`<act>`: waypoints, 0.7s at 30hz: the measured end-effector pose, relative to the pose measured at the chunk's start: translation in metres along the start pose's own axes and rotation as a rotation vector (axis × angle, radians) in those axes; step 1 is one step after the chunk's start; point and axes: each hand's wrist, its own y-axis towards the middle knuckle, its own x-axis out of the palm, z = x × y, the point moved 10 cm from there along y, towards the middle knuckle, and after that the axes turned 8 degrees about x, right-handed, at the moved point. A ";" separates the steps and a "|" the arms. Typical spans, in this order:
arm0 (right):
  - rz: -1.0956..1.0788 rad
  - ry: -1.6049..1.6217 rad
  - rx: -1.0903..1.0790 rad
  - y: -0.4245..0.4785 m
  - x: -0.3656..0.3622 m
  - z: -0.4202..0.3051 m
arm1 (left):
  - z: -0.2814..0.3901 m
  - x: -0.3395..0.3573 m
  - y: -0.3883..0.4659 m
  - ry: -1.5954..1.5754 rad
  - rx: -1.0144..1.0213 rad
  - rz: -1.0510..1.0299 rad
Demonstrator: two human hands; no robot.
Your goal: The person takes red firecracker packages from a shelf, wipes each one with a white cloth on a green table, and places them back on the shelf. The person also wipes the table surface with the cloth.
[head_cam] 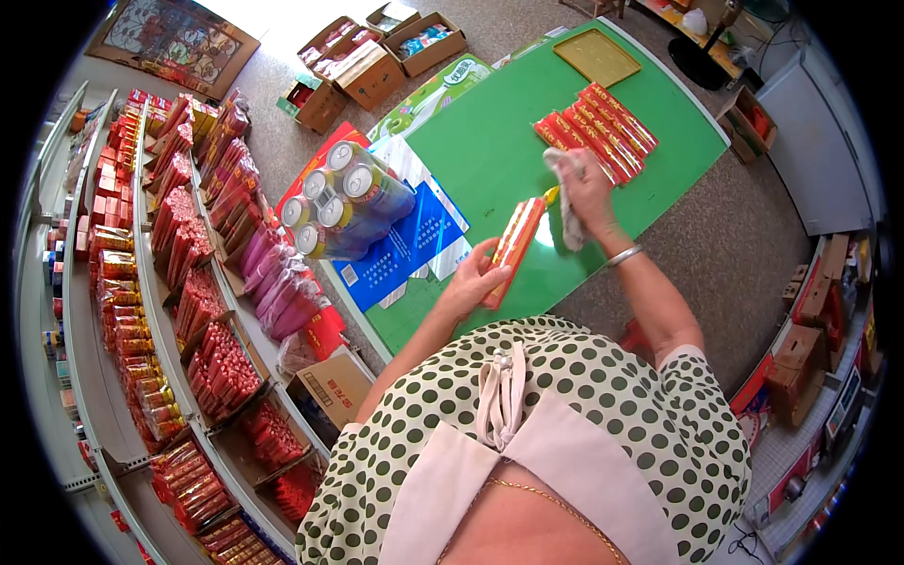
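Note:
A red candle (514, 251) with gold decoration and a yellow flame-shaped tip is gripped near its lower end by my left hand (472, 279). It is tilted, its tip pointing up and to the right, over a green-topped table (487, 155). Bunched in my right hand (590, 194) is a whitish cloth (571, 205), which hangs down beside the candle's yellow tip. Just beyond that hand, several red and gold candles (600, 131) lie side by side on the tabletop. Whether the cloth touches the tip I cannot tell.
A shrink-wrapped pack of drink cans (346, 201) stands at the table's left on blue printed cardboard (402, 244). A gold tray (597, 56) lies at the far end. Shelves (191, 282) of red packages line the left; open cardboard boxes (374, 70) sit on the floor beyond.

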 end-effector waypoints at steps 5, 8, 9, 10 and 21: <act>-0.021 0.102 -0.022 -0.003 -0.010 -0.035 | 0.006 -0.011 0.007 0.293 0.061 0.127; -0.336 0.059 -0.057 -0.046 0.043 -0.042 | -0.031 -0.027 0.010 0.099 -0.028 0.222; -0.541 0.095 -0.019 -0.073 0.069 -0.051 | -0.049 -0.031 0.010 -0.139 -0.091 0.261; -0.676 -0.066 -0.206 -0.101 0.090 -0.063 | -0.062 -0.029 0.008 -0.378 -0.157 0.293; -0.414 -0.619 -0.480 -0.059 0.104 -0.046 | -0.077 -0.024 0.002 -0.210 -0.237 0.298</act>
